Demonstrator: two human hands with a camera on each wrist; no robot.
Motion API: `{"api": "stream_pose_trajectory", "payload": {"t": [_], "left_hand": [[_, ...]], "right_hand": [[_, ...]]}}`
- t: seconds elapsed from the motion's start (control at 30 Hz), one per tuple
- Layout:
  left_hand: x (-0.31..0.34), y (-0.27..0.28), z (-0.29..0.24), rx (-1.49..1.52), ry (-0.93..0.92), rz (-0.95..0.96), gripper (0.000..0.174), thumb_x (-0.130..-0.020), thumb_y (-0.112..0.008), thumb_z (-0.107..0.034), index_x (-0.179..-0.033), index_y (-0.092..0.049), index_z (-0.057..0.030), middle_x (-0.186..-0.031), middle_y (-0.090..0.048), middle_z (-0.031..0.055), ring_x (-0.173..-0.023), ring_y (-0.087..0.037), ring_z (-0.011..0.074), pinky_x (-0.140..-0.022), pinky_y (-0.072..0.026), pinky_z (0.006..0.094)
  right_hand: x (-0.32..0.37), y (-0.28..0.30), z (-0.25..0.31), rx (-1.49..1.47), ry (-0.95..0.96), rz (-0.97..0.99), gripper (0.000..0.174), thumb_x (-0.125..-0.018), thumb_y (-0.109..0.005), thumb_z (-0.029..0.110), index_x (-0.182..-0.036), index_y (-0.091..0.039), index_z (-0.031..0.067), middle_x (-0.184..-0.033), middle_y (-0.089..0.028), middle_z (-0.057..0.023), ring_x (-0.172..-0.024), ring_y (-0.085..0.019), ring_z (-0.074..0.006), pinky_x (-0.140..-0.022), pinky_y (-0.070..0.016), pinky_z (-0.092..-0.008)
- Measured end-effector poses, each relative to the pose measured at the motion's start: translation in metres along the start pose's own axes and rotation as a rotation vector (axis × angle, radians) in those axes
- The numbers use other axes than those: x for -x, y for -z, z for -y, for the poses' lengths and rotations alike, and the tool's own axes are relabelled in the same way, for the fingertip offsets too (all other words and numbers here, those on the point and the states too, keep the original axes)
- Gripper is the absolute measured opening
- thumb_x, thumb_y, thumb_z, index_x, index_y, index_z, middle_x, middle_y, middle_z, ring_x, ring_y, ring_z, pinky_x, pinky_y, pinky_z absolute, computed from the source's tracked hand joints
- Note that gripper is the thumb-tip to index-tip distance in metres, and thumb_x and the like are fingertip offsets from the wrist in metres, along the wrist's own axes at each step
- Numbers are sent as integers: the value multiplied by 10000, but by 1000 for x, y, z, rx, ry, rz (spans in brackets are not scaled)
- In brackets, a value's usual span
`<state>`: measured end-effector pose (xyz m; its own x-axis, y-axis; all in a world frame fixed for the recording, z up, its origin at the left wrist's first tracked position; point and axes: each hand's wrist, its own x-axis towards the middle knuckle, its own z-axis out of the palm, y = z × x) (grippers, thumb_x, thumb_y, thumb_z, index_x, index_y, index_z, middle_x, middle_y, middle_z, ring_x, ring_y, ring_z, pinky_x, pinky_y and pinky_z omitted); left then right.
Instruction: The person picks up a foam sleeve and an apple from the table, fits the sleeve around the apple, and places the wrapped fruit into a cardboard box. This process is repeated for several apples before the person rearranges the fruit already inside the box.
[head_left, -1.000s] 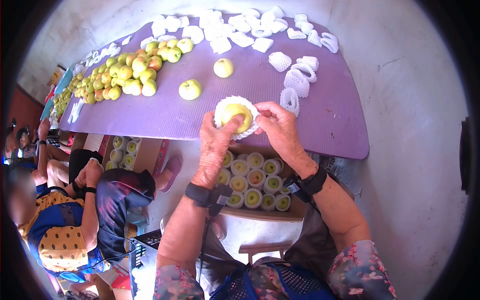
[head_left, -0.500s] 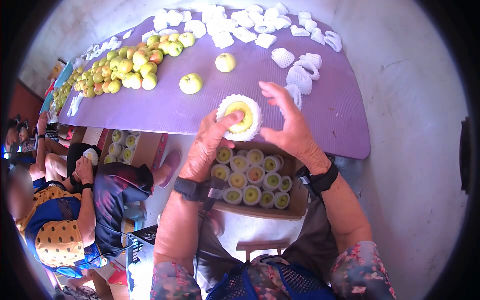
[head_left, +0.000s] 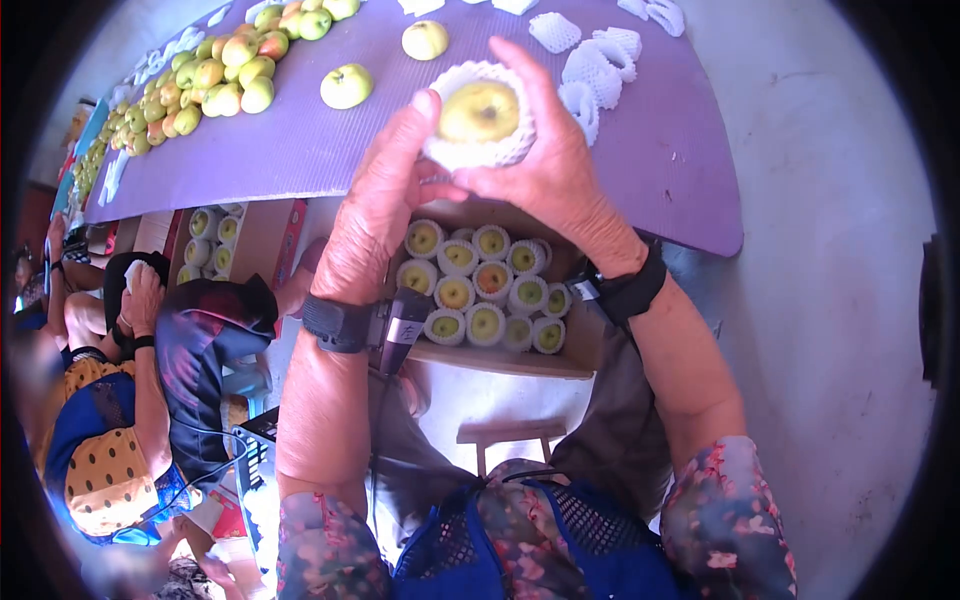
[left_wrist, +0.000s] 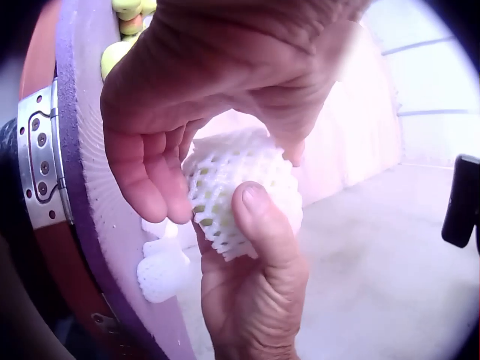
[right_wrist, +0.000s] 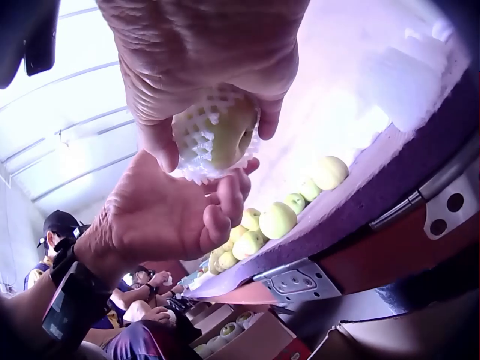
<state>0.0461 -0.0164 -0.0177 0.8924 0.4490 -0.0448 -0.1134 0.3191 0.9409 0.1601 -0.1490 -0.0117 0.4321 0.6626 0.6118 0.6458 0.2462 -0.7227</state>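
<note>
In the head view, an apple point(head_left: 480, 112) in a white foam net point(head_left: 515, 145) is held up over the table's near edge. My right hand point(head_left: 560, 165) grips it from the right between thumb and fingers; the right wrist view shows the same grip on the netted apple point(right_wrist: 217, 131). My left hand point(head_left: 375, 190) is beside it on the left, fingers loosely bent, its thumb near the net's rim. In the left wrist view my left hand point(left_wrist: 217, 82) arches over the net point(left_wrist: 240, 187); whether it touches is unclear.
Two loose apples, one of them nearer point(head_left: 347, 87), lie on the purple table point(head_left: 270, 150), left of foam nets point(head_left: 592, 72). An apple pile point(head_left: 205, 80) is at the left. Below, a cardboard box point(head_left: 540, 357) holds netted apples. Another person point(head_left: 115, 430) sits at left.
My right hand has come in and taken hold of the netted apple, while my left hand's grip has loosened. The apple is higher in view, and the head view has shifted downward.
</note>
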Motion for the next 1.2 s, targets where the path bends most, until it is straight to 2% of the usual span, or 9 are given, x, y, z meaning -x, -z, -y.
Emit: {"api": "stream_pose_trajectory", "payload": {"t": [0.03, 0.2, 0.47, 0.57, 0.63, 0.73, 0.8, 0.9, 1.2], "left_hand": [[1, -3, 0, 34, -23, -7, 799, -881, -588, -612, -1363, -445, 9, -1218, -555, 121, -932, -612, 194, -689, -538, 255], [11, -5, -3, -8, -75, 81, 812, -920, -567, -553, -1451, -309, 5, -1303, -511, 155, -1011, -616, 237, -791, -564, 321], [12, -1, 3, -120, -184, 35, 560, -940, -608, -417, -1348, -471, -59, -1201, -594, 67, -1000, -628, 154, -742, -560, 331], [16, 5, -6, -177, -135, 5, 522, -924, -634, -389, -1317, -507, -68, -1159, -613, 50, -991, -621, 136, -743, -547, 303], [19, 7, -11, -229, -122, -24, 531, -895, -659, -385, -1304, -522, -75, -1105, -635, 35, -968, -613, 110, -727, -518, 270], [24, 4, -15, -321, -138, -58, 541, -884, -664, -405, -1294, -536, -76, -1084, -642, 29, -945, -610, 101, -702, -496, 258], [28, 4, -15, -389, -111, -7, 553, -874, -670, -426, -1285, -548, -76, -1085, -642, 26, -947, -600, 100, -707, -482, 254], [33, 3, -15, -481, -89, 65, 569, -862, -677, -450, -1275, -563, -77, -1085, -641, 23, -944, -588, 102, -712, -467, 249], [47, 0, -18, -663, -251, 133, 580, -869, -662, -467, -1285, -568, -74, -1091, -642, 44, -924, -596, 135, -714, -479, 261]], "right_hand": [[-2, 0, -2, 54, 101, -90, 916, -650, -865, 236, -1413, -393, 53, -1222, -581, -156, -1109, -597, -257, -920, -512, -348], [0, 1, -3, 155, 87, -47, 1022, -638, -871, 178, -1459, -289, -1, -1330, -473, -215, -1214, -514, -313, -1020, -428, -388], [3, -13, 1, 207, 159, 54, 1016, -681, -875, 275, -1459, -284, -3, -1347, -455, -222, -1256, -470, -325, -1041, -399, -405], [4, -10, 2, -133, -6, 91, 955, -756, -831, 335, -1460, -282, -4, -1374, -441, -217, -1264, -465, -280, -1036, -400, -394], [2, 1, 26, -339, -322, 171, 914, -807, -789, 362, -1468, -270, 3, -1396, -426, -214, -1274, -455, -251, -1044, -393, -381], [-4, 20, 30, -294, -516, 316, 840, -839, -744, 359, -1461, -283, 32, -1349, -469, -192, -1230, -495, -237, -1029, -409, -345], [13, 7, 22, -289, -523, 182, 660, -839, -730, 252, -1380, -438, 13, -1224, -581, -115, -1102, -593, -206, -914, -515, -326], [22, 10, 13, -358, -568, 300, 520, -900, -665, 279, -1305, -503, -3, -1175, -606, -103, -1056, -613, -176, -848, -537, -316], [33, 0, 10, -646, -648, 135, 445, -855, -699, 193, -1213, -562, -34, -1117, -641, -118, -1040, -645, -215, -892, -541, -341]]}}
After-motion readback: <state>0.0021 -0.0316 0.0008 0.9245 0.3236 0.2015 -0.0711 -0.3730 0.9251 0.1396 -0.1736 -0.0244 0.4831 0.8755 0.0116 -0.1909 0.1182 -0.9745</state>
